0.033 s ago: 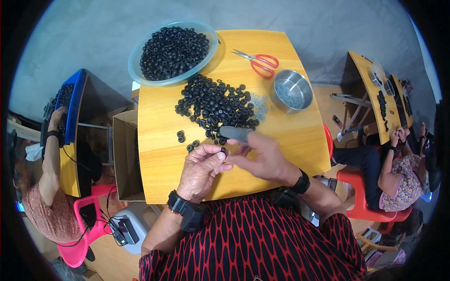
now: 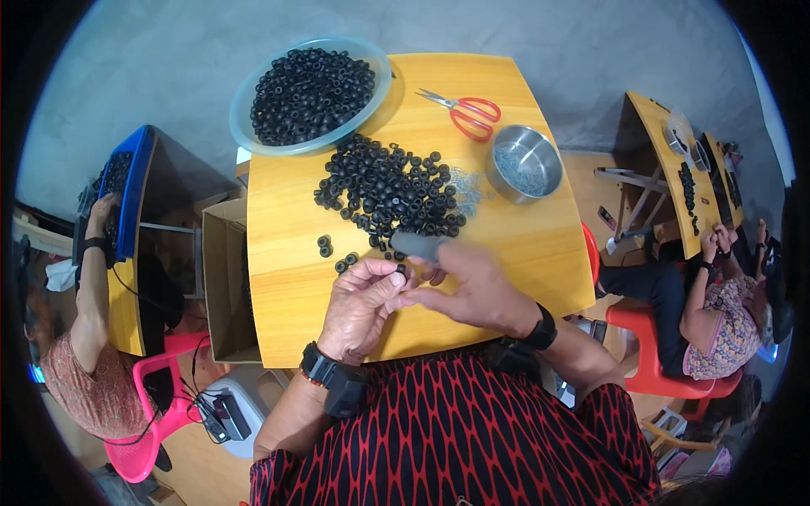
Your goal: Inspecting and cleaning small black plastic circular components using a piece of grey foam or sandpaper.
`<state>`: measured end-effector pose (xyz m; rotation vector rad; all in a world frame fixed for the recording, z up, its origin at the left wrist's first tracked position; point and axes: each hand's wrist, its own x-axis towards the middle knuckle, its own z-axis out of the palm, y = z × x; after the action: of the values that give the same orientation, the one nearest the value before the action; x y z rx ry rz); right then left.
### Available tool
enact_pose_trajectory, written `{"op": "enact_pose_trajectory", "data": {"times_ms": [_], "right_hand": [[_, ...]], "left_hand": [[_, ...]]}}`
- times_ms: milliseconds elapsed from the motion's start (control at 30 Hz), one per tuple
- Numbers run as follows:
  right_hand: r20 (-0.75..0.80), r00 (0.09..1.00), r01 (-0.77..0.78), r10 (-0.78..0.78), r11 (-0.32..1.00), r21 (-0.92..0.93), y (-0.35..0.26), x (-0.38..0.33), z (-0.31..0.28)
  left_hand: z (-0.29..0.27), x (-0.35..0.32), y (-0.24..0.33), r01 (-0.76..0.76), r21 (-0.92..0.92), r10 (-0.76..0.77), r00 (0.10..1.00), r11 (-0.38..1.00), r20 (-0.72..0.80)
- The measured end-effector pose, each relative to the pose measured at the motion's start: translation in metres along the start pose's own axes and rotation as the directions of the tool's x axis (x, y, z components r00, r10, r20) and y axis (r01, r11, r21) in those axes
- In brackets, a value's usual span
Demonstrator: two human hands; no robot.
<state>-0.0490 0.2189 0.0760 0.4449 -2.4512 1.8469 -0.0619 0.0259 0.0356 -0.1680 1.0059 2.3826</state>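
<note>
Over the near edge of the yellow table [image 2: 291, 295], my left hand [image 2: 354, 314] pinches a small black round part [image 2: 401, 270] between thumb and fingertips. My right hand [image 2: 477, 287], slightly blurred, is close beside it with index finger and thumb apart. A grey cover [image 2: 417, 245] sheathes that index finger; the curled fingers behind are partly hidden. Beyond both hands spreads a heap of black round parts [image 2: 380, 185], some showing holes. A few black parts [image 2: 325, 246] lie apart at its left. Small clear or silvery pieces [image 2: 467, 192] lie along the heap's right side.
A pale bowl [image 2: 240, 118] full of black parts stands far left. Red-handled scissors [image 2: 462, 110] lie near a metal bowl [image 2: 548, 160] of small pieces. A cardboard box [image 2: 221, 287] adjoins the table's left side. People work at tables on both sides.
My right hand has shifted slightly, its grey-covered finger moving a little left and nearer to me. My left hand keeps its pinch on the black part.
</note>
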Motion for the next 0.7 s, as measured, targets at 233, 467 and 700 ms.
{"op": "enact_pose_trajectory", "data": {"times_ms": [233,467,700], "right_hand": [[0.224,0.939,0.337,-0.260,0.821,-0.460,-0.004,0.008,-0.001],[0.268,0.919,0.390,-0.290,0.769,-0.506,0.002,0.008,-0.002],[0.324,0.861,0.508,-0.392,0.687,-0.519,0.002,0.010,-0.002]], "left_hand": [[0.000,0.002,0.002,0.064,-0.005,-0.064,0.998,0.998,-0.022],[0.010,-0.001,0.007,0.103,-0.029,-0.104,0.992,0.994,-0.070],[0.004,-0.006,0.005,0.087,0.085,-0.083,0.996,0.993,-0.044]]}}
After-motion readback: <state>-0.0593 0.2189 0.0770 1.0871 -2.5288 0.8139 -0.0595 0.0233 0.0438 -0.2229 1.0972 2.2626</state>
